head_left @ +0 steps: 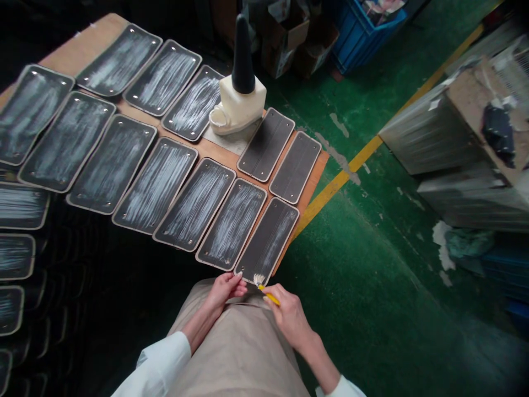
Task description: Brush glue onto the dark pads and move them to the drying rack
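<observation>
Two bare panels [266, 144] and a cream container [243, 107] sit beyond; right grip [265, 292] holds the brush [271, 298], left grip [241, 280] narrow.

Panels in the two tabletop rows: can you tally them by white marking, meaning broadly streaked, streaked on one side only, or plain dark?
Broadly streaked panels: 9
Panel streaked on one side only, with the brush at its near end: 1
Plain dark panels: 2
Total: 12
</observation>
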Available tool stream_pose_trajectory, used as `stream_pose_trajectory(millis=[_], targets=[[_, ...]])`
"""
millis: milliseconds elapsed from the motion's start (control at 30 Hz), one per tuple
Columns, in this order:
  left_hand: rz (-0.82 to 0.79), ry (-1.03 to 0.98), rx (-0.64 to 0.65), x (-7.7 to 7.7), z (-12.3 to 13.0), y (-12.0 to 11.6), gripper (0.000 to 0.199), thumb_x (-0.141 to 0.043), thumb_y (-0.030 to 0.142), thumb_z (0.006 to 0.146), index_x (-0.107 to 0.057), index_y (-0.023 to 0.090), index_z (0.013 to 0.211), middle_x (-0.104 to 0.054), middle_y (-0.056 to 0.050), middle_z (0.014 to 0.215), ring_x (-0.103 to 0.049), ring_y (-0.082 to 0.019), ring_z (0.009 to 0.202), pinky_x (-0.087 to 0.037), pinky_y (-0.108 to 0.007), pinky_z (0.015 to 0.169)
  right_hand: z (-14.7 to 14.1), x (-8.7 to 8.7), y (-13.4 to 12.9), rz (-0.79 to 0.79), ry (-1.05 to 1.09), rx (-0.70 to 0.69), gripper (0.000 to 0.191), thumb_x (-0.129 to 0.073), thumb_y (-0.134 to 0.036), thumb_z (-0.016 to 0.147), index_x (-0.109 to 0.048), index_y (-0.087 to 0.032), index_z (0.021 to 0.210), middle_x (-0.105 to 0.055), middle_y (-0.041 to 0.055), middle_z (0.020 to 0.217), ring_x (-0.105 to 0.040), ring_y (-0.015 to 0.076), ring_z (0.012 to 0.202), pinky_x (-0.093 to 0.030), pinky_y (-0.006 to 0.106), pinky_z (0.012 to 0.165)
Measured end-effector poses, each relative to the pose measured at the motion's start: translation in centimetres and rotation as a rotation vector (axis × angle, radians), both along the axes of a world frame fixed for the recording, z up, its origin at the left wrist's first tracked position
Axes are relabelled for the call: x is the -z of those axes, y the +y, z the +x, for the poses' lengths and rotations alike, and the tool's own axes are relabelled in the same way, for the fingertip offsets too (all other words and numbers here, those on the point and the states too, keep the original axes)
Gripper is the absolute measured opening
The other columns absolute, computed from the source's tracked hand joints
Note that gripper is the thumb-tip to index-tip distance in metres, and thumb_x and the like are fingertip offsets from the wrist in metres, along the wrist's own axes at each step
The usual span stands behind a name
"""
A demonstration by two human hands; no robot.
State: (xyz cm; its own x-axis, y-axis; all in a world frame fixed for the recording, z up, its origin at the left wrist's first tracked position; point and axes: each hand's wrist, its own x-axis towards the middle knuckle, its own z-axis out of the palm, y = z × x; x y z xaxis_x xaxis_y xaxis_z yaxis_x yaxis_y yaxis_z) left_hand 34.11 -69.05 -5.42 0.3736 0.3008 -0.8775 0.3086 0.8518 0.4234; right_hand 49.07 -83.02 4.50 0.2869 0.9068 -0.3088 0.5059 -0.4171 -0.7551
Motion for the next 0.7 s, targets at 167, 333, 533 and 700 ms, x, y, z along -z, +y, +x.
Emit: stream_pose_trajectory(millis=[167, 333, 533, 700], targets=[[0.038, -0.024, 0.018, -0.1, -0.2, 0.4, 0.031, -0.074, 0.038, 0.073, -0.063, 0.009, 0.073, -0.070, -0.008, 0.066, -0.065, -0.012, 0.052, -0.054, -0.020, 0.051, 5.2, 1.0, 3.1, 0.046, 0.244, 0.097, 0.019, -0.046, -0.029, 0.096, -0.062, -0.022, 0.101, -0.065, 0.0013, 0.092, -0.064, 0.0128, 0.069, -0.053, 0.026, 0.067], [0.066, -0.044, 0.051, 0.2, -0.2, 0.6, 0.035, -0.076, 0.042, 0.069, -0.063, 0.009, 0.069, -0.069, -0.008, 0.061, -0.064, -0.012, 0.050, -0.053, -0.020, 0.049, 10.1, 2.2, 5.4, 0.207, 0.060, 0.269, 0.021, -0.049, -0.033, 0.094, -0.063, -0.021, 0.103, -0.066, 0.0038, 0.095, -0.066, 0.0165, 0.077, -0.054, 0.029, 0.073], [0.067, -0.034, 0.050, 0.4, -0.1, 0.6, 0.038, -0.076, 0.045, 0.067, -0.064, 0.009, 0.068, -0.068, -0.007, 0.058, -0.063, -0.012, 0.048, -0.052, -0.019, 0.047, 12.9, 0.9, 8.5, 0.373, -0.338, 0.278, 0.023, -0.047, -0.033, 0.095, -0.062, -0.023, 0.109, -0.065, 0.0058, 0.101, -0.064, 0.0192, 0.094, -0.050, 0.033, 0.086], [0.082, -0.035, 0.055, 0.3, -0.1, 0.6, 0.038, -0.075, 0.046, 0.068, -0.064, 0.009, 0.068, -0.069, -0.008, 0.060, -0.063, -0.012, 0.049, -0.053, -0.020, 0.049, 11.8, 2.3, 10.1, 0.316, -0.498, 0.164, 0.025, -0.042, -0.028, 0.098, -0.060, -0.022, 0.113, -0.065, 0.0078, 0.102, -0.062, 0.0198, 0.093, -0.048, 0.032, 0.083]])
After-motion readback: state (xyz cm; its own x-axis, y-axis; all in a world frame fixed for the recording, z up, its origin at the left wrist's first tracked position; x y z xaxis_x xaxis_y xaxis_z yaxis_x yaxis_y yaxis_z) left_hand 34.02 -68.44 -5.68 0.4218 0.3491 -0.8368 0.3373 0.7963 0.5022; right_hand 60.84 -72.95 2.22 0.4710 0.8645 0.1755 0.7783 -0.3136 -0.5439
